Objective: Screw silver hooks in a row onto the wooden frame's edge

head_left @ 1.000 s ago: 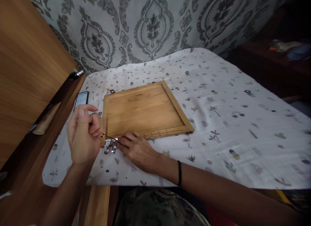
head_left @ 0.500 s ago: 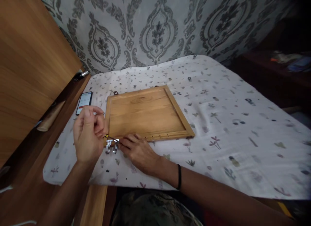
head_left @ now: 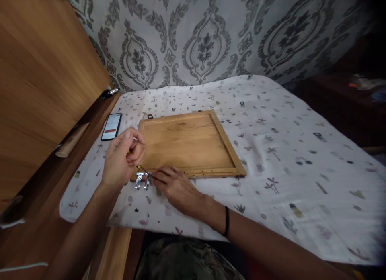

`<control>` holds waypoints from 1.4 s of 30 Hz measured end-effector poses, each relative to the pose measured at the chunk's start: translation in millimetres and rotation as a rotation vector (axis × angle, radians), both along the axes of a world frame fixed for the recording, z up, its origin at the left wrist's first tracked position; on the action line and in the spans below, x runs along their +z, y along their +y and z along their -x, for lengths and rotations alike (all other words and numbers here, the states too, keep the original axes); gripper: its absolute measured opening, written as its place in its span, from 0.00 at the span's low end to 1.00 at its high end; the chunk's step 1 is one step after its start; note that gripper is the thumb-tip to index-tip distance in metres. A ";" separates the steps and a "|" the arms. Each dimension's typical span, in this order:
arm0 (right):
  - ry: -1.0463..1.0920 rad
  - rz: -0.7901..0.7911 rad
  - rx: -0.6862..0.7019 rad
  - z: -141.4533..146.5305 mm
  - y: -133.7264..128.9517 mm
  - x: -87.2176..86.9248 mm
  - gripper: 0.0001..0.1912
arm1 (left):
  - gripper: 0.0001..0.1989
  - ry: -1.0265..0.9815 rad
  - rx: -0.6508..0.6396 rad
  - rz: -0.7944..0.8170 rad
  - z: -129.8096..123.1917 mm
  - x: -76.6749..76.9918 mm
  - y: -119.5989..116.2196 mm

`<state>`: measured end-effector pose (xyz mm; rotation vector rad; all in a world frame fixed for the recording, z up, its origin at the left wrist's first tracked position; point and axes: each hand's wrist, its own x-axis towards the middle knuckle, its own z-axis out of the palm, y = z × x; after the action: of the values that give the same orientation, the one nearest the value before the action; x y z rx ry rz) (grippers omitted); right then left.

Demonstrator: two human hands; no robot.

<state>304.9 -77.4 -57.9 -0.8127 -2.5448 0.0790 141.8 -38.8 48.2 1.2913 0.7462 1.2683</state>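
Note:
A framed wooden panel (head_left: 187, 141) lies flat on the patterned white cloth. At its near left edge sits a shiny metal hook rack (head_left: 139, 179), its hooks pointing toward me. My left hand (head_left: 122, 159) is closed around a thin screwdriver (head_left: 139, 166) with yellow on its handle, mostly hidden by the fingers. The dark shaft slants down to the right, to the rack's right end. There my right hand (head_left: 179, 191) rests on the panel's near edge, fingertips pressed together on the rack. Those fingers hide the screwdriver's tip.
A phone (head_left: 111, 127) with a lit screen lies left of the panel. Farther left are a rolled tube (head_left: 72, 140) and a tall wooden board (head_left: 45, 71). Behind the cloth-covered surface (head_left: 289, 159) hangs a patterned curtain (head_left: 202, 43).
The view has shifted slightly, so the panel and phone appear farther right. My left hand has turned a little and leans more to the right over the panel's corner. My right hand keeps its place.

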 end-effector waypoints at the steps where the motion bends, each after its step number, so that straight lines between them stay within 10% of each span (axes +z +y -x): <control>1: 0.001 0.005 0.004 -0.6 0.5 -0.1 0.13 | 0.19 -0.004 0.002 0.003 -0.7 0.0 0.4; 42: 0.220 0.285 -0.344 32.6 -5.4 1.2 0.23 | 0.19 0.037 -0.017 -0.033 -6.0 -7.0 5.9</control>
<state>272.2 -82.7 -56.8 -1.2644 -2.1826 0.4032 147.7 -32.9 41.3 1.3486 0.7421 1.2507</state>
